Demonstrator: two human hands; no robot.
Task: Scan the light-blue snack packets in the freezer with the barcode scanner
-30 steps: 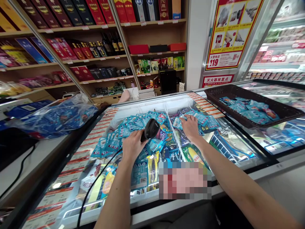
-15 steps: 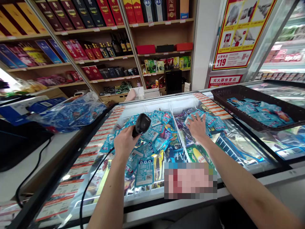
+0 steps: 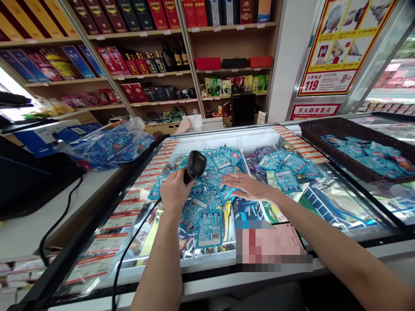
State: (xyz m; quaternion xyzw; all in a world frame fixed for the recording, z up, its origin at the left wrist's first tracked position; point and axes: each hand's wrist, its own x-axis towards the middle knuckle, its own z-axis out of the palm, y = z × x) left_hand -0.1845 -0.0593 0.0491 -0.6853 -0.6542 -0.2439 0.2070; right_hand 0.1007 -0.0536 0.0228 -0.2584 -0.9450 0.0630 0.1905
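Observation:
In my left hand (image 3: 175, 188) is a black handheld barcode scanner (image 3: 196, 164), held by its handle with the head raised over the freezer's left part. A black cable (image 3: 136, 235) trails from it toward the front edge. My right hand (image 3: 246, 185) reaches in from the right with fingers stretched out, palm down, over the heap of light-blue snack packets (image 3: 209, 198). Whether its fingertips touch a packet, I cannot tell. More blue packets (image 3: 288, 181) lie right of the white wire divider (image 3: 248, 166), on purple packets (image 3: 259, 157).
A dark brown basket (image 3: 343, 157) with several blue packets stands on the freezer's glass (image 3: 343, 203) at right. At left, a clear plastic bag (image 3: 119, 142) of blue packs lies on the counter (image 3: 100, 185). A pixelated patch covers something pink (image 3: 272, 246) at the front edge.
My right hand has moved left, from the packets right of the divider to the heap on its left. The scanner stays in my left hand. The view has shifted slightly.

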